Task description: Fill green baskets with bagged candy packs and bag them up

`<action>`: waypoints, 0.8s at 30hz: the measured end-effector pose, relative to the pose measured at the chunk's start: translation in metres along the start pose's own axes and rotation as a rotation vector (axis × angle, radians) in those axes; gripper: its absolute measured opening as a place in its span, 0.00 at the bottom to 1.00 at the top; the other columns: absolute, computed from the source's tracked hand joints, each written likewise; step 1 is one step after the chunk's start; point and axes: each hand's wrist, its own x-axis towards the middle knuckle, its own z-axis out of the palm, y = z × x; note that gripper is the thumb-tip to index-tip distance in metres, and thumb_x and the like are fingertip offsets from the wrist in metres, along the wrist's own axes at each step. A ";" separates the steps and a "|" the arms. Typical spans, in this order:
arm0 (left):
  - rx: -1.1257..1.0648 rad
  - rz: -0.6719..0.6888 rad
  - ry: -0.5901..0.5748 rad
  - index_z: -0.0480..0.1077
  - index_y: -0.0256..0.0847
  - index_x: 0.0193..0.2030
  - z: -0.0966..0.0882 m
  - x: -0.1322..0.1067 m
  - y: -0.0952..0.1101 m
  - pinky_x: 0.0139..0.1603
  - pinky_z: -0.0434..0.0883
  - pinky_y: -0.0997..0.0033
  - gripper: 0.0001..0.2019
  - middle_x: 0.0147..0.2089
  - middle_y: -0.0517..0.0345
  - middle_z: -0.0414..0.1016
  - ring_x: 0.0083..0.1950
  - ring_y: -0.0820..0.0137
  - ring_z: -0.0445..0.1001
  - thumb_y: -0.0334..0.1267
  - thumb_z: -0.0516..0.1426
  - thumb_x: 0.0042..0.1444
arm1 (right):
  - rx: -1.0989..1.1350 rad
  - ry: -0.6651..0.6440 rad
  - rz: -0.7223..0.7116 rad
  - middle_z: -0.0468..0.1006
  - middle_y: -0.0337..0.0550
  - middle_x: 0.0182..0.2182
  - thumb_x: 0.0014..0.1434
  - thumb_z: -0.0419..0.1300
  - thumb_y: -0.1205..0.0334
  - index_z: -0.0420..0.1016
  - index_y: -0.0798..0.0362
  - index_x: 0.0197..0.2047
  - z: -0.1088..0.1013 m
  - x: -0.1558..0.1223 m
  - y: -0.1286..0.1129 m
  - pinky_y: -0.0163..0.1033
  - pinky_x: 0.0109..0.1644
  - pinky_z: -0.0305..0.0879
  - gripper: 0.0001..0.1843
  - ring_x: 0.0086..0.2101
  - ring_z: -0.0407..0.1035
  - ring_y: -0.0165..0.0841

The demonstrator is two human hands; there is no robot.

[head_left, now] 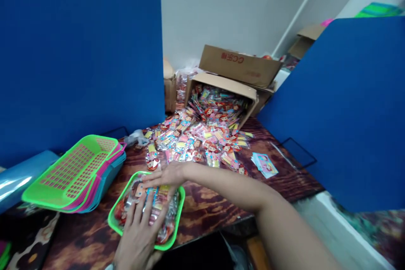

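While a stack of baskets (76,173) leans just left of the green tray (177,219), the left hand (139,230) lies flat with fingers spread on the wrapped packets (158,206) filling that tray. The right hand (167,176) rests open on the tray's far edge, gripping nothing. Beyond the tray lies a heap of packets (196,139) spilled from a tipped cardboard box (221,88), and cards (265,164) lie to its right.

The left hand (139,232) is running off the bottom edge at the wrist and is covering much of the packets in the green tray (176,230). Motion blur is smearing the packet prints beyond reading. The tipped carton (221,82) is hiding its deeper contents, and the basket stack (72,173) is concealing its lower baskets.
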 end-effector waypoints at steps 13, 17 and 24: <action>-0.086 0.078 0.079 0.47 0.54 0.66 0.012 -0.002 -0.009 0.61 0.43 0.37 0.44 0.71 0.52 0.27 0.66 0.38 0.42 0.43 0.59 0.39 | 0.153 0.674 0.615 0.65 0.47 0.57 0.64 0.49 0.55 0.66 0.50 0.54 0.061 -0.089 -0.101 0.39 0.53 0.63 0.18 0.51 0.64 0.33; 0.008 0.014 0.042 0.56 0.50 0.63 -0.001 -0.005 0.004 0.61 0.45 0.42 0.42 0.71 0.47 0.31 0.65 0.38 0.46 0.44 0.62 0.36 | 0.195 0.818 0.586 0.69 0.50 0.51 0.61 0.52 0.64 0.68 0.52 0.51 0.060 -0.108 -0.122 0.40 0.50 0.66 0.15 0.50 0.65 0.34; 0.018 -0.087 -0.049 0.52 0.48 0.65 -0.012 -0.002 0.010 0.61 0.42 0.42 0.46 0.69 0.40 0.42 0.67 0.41 0.42 0.67 0.55 0.41 | 0.334 0.845 0.251 0.73 0.46 0.48 0.63 0.50 0.67 0.67 0.50 0.53 -0.010 -0.036 -0.052 0.39 0.51 0.66 0.16 0.48 0.67 0.32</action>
